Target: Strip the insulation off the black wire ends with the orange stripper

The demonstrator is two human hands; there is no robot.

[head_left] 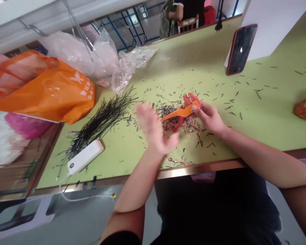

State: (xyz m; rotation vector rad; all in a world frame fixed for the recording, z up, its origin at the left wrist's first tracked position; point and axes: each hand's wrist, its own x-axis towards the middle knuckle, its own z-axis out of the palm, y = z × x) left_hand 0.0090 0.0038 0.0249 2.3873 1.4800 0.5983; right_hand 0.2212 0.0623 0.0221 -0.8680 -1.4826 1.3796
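Note:
My right hand (210, 117) grips orange-and-red wire strippers (185, 111) by the head end, thumb on top, with the handles pointing left. My left hand (154, 131) is raised left of the tool, fingers stretched and thumb spread, smeared by motion; I see nothing held in it. Beneath the tool lies a pile of short wire scraps (193, 126), copper-coloured and black with blue bits. Farther left rests a long bundle of thin black wires (102, 117), some with blue ends.
A white power bank (85, 157) with a cable lies by the wire bundle. An orange bag (53, 90) and clear plastic bags (127, 66) fill the left. A phone (242, 49) leans on a white block (269, 29). Beyond the table is another person (191, 10).

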